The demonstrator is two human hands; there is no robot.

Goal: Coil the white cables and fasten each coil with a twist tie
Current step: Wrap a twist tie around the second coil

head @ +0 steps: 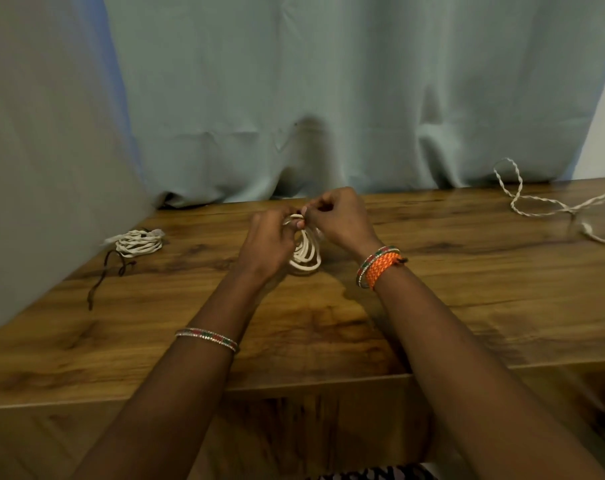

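Observation:
A coil of white cable (308, 252) is held upright above the middle of the wooden table (467, 289). My left hand (270, 240) grips the coil's top from the left. My right hand (339, 216) pinches something small at the top of the same coil; the tie itself is too small to make out between the fingers. A second white coil (140, 242) lies flat at the table's left, bound at one end. A loose twisted white cable (536, 202) trails across the far right of the table.
Dark thin ties (103, 275) lie on the table in front of the left coil. A grey-green curtain (329, 98) hangs behind the table and along its left side. The table's front edge (294, 386) runs below my forearms.

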